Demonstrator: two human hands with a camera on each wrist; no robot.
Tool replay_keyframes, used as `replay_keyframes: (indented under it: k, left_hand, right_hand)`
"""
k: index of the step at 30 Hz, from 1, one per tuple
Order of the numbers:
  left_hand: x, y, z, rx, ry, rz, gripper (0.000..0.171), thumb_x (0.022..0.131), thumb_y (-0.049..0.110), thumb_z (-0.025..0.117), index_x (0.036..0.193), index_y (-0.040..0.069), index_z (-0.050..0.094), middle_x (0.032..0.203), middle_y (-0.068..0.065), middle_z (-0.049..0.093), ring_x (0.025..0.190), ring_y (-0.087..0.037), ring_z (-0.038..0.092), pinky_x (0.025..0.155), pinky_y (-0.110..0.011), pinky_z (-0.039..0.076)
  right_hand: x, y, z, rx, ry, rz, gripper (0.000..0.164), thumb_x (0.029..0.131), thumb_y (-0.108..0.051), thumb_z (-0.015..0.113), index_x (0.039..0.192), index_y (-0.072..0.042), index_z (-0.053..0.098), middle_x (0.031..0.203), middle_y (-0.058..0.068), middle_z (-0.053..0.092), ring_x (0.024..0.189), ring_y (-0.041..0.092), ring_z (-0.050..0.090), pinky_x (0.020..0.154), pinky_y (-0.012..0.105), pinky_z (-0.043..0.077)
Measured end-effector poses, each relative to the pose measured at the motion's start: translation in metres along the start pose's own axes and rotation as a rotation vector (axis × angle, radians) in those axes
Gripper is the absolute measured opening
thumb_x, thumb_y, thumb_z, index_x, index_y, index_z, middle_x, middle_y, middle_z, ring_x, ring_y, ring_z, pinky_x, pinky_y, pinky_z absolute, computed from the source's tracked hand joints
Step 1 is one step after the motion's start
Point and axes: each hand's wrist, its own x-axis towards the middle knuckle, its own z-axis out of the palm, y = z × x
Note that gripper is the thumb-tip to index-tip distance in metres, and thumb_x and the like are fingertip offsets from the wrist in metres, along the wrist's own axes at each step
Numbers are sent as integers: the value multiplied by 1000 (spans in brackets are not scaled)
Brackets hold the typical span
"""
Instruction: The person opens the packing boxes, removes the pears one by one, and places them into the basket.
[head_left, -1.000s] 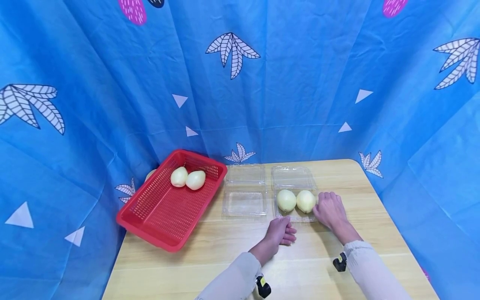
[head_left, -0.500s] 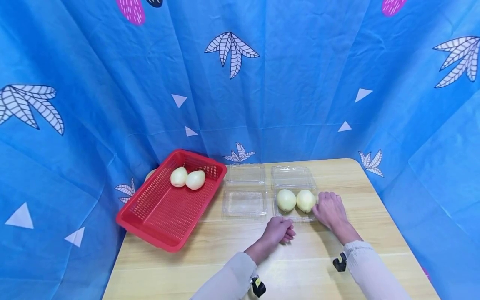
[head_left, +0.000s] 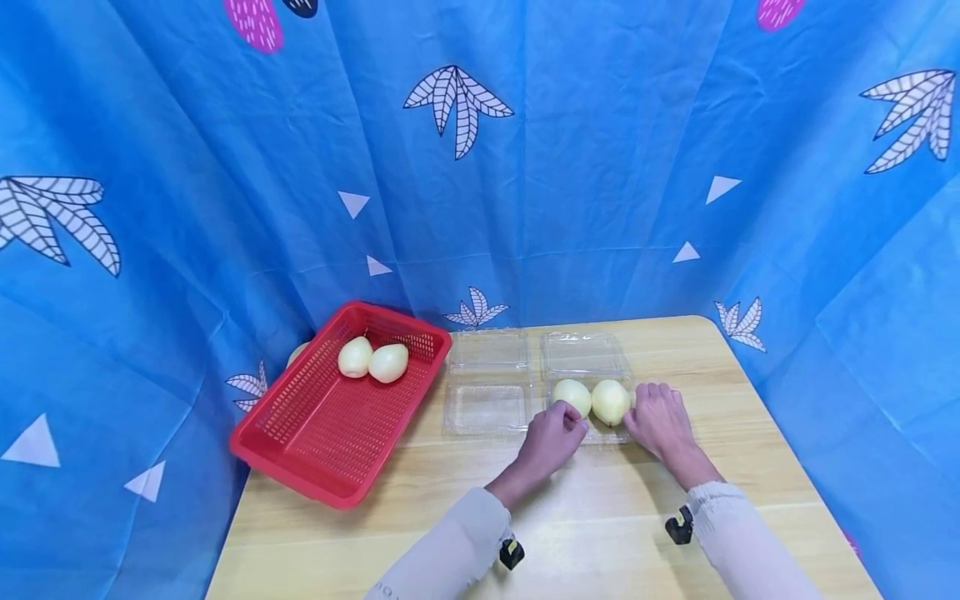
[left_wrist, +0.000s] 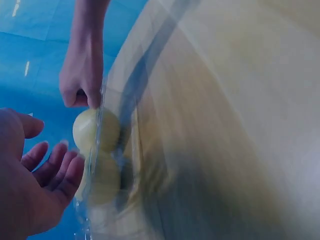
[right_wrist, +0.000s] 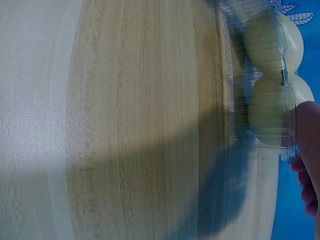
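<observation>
Two pale yellow-green pears (head_left: 570, 395) sit side by side in the base of a clear plastic clamshell box (right_wrist: 229, 85), its lid (head_left: 583, 355) folded back behind them. At the box's right side, my right hand (head_left: 662, 423) pinches the rim between curled fingers and thumb. My left hand (head_left: 551, 440) hovers at the box's front left, overlapping the left pear in the head view. In the left wrist view its fingers (left_wrist: 67, 172) are loosely bent, with nothing held between them and the thumb.
A second clear clamshell box (head_left: 489, 408) lies opened out to the left. Further left, a red plastic basket (head_left: 337, 425) holds two more pears (head_left: 388, 363) toward its far end. Behind the wooden table (head_left: 592, 533) hangs a blue patterned curtain (head_left: 600, 167).
My left hand has risen slightly and moved forward from the box's front edge toward the left pear, turning as it went. The right hand stays at the rim.
</observation>
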Motion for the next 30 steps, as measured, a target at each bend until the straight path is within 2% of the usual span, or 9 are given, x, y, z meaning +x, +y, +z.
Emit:
replay_keyframes:
  k: [3, 5, 8, 11, 16, 21, 24, 27, 30]
  left_hand:
    - [7, -2, -3, 111, 34, 55, 24, 95, 27, 72, 110, 9, 68, 102, -1, 74, 87, -9, 68, 77, -18, 56]
    - [11, -5, -5, 156, 45, 68, 28, 94, 27, 74, 114, 8, 68, 108, -4, 73, 96, -15, 69, 83, -21, 59]
    - [17, -9, -7, 230, 61, 87, 36, 91, 27, 77, 119, 7, 67, 118, -8, 72, 110, -22, 67, 95, -30, 59]
    - [21, -11, -7, 318, 56, 117, 45, 89, 28, 79, 126, 6, 65, 127, -9, 68, 118, -26, 62, 100, -35, 58]
    - [31, -13, -1, 486, 31, 153, 61, 85, 31, 82, 135, 5, 60, 136, -10, 60, 126, -25, 55, 101, -31, 58]
    - [41, -11, 7, 618, -21, 131, 73, 83, 36, 83, 144, 6, 54, 146, -10, 52, 134, -25, 51, 105, -30, 58]
    - [47, -11, 11, 693, -56, 132, 76, 83, 37, 83, 146, 6, 52, 149, -11, 50, 136, -25, 50, 108, -30, 56]
    - [52, -14, 15, 761, -72, 161, 77, 82, 37, 83, 144, 5, 52, 147, -11, 52, 134, -24, 52, 110, -29, 54]
    - [54, -16, 16, 786, -71, 185, 75, 81, 35, 84, 142, 5, 53, 144, -11, 54, 131, -24, 54, 107, -28, 56]
  right_hand:
    - [0, -1, 0, -2, -8, 5, 22, 87, -20, 66, 81, -4, 52, 76, 12, 55, 73, 30, 52, 68, 42, 46]
    - [1, -2, 1, 0, -15, 3, 22, 87, -21, 66, 82, -3, 53, 77, 13, 56, 76, 31, 53, 71, 44, 47]
    - [3, -4, 2, -2, -22, -6, 23, 88, -22, 66, 83, -3, 53, 78, 13, 57, 78, 32, 54, 75, 47, 49]
    - [4, -6, 2, -10, -25, -8, 23, 88, -22, 65, 82, -4, 53, 78, 12, 56, 77, 30, 52, 75, 46, 49]
    - [3, -6, 2, -22, -15, -4, 22, 87, -22, 65, 81, -4, 53, 77, 13, 57, 75, 30, 52, 73, 45, 49]
    - [2, -2, 2, -26, -11, 5, 22, 86, -21, 66, 81, -3, 54, 77, 13, 57, 74, 29, 51, 71, 43, 48]
    - [0, 0, 2, -23, -12, 7, 22, 87, -20, 65, 81, -3, 53, 76, 12, 57, 73, 29, 50, 70, 42, 47]
    - [0, -1, 2, -23, -10, 6, 21, 87, -20, 64, 81, -3, 53, 76, 13, 57, 73, 29, 51, 69, 42, 47]
    - [0, -1, 1, -24, -11, 9, 22, 87, -21, 64, 81, -3, 53, 77, 13, 57, 74, 30, 51, 69, 43, 47]
